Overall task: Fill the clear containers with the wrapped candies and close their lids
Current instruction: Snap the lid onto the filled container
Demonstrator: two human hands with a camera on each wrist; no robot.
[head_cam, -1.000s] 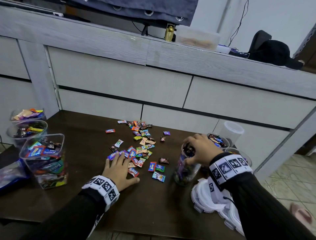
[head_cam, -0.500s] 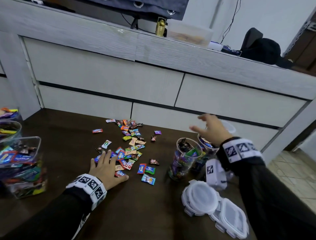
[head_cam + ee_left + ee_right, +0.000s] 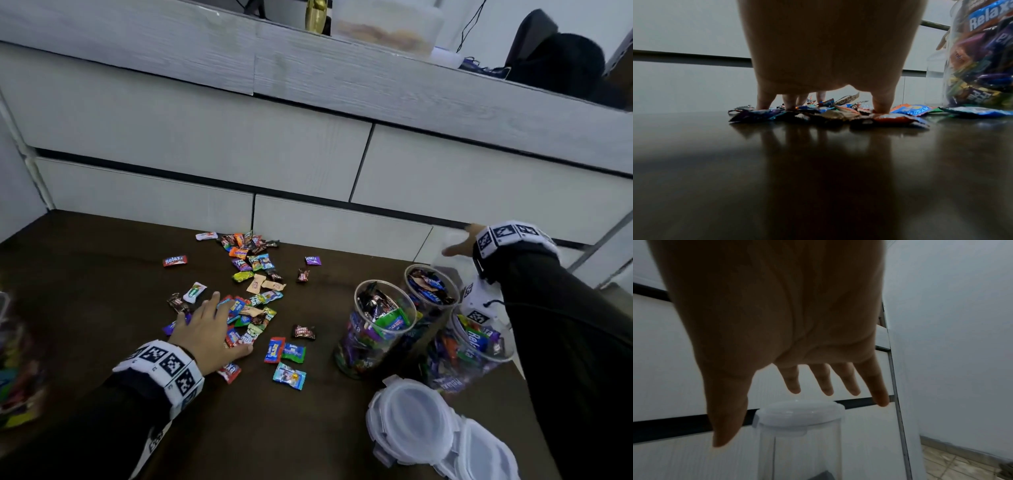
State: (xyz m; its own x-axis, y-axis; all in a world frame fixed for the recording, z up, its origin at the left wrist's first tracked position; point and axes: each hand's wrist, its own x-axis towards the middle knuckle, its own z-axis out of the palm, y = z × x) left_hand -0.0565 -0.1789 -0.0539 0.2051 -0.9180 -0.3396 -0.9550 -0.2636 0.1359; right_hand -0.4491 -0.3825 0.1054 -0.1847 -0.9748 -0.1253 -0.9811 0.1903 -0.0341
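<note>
Wrapped candies (image 3: 255, 301) lie scattered on the dark table (image 3: 102, 274). My left hand (image 3: 209, 329) rests flat on the near part of the pile, fingertips (image 3: 880, 105) pressing on wrappers (image 3: 828, 112). Three open clear containers (image 3: 375, 329) (image 3: 430, 291) (image 3: 476, 353) full of candies stand at the right. My right hand (image 3: 460, 244) is spread open just above an empty lidded clear container (image 3: 799, 434) at the far right; I cannot tell whether it touches the lid (image 3: 799, 410).
Two white snap lids (image 3: 416, 423) (image 3: 486, 455) lie at the table's front right. Filled containers (image 3: 17, 370) stand blurred at the left edge. White drawer fronts (image 3: 205, 144) rise behind the table. Tiled floor (image 3: 966, 464) shows beyond the right edge.
My right hand left the front candy container and moved back and right to the lidded empty container. My left hand stays on the candy pile. The view has shifted right.
</note>
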